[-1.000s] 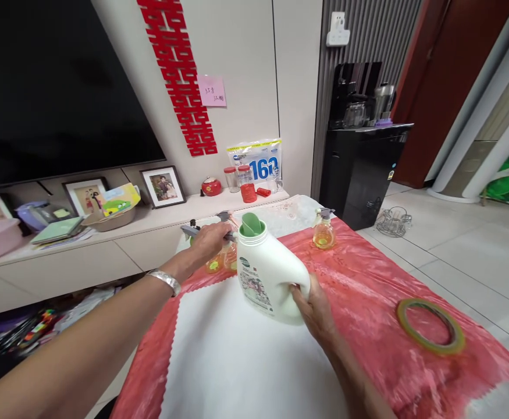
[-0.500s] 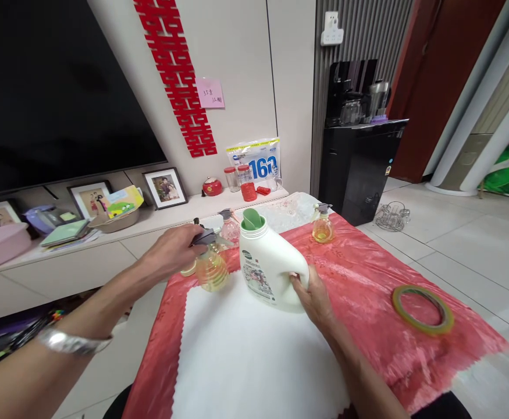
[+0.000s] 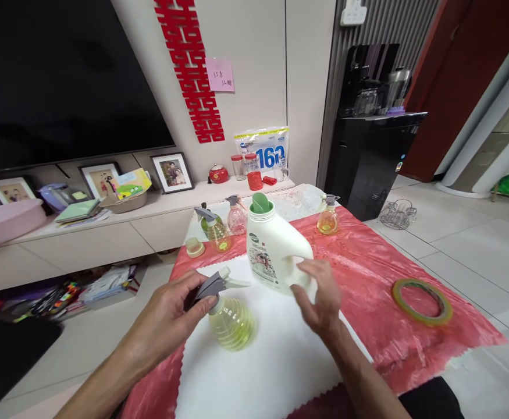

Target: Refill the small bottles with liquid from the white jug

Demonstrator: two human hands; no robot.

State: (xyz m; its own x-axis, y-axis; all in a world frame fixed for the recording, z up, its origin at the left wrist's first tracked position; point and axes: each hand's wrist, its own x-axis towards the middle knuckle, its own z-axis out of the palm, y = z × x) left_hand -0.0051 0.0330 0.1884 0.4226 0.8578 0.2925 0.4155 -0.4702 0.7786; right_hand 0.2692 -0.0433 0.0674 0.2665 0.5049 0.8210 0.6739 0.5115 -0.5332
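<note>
Your left hand (image 3: 173, 317) is clamped on the grey trigger head of a yellow spray bottle (image 3: 231, 317), held low in the frame's centre over the white sheet (image 3: 258, 372) on the bench (image 3: 367, 273). Your right hand (image 3: 321, 294), fingers spread and gripping nothing, hovers just beside the white detergent jug (image 3: 276, 253), which stands upright at mid-frame. You seem to be readying the small bottle beside the jug. Unscrewing its head would call for a steady two-handed grip.
</note>
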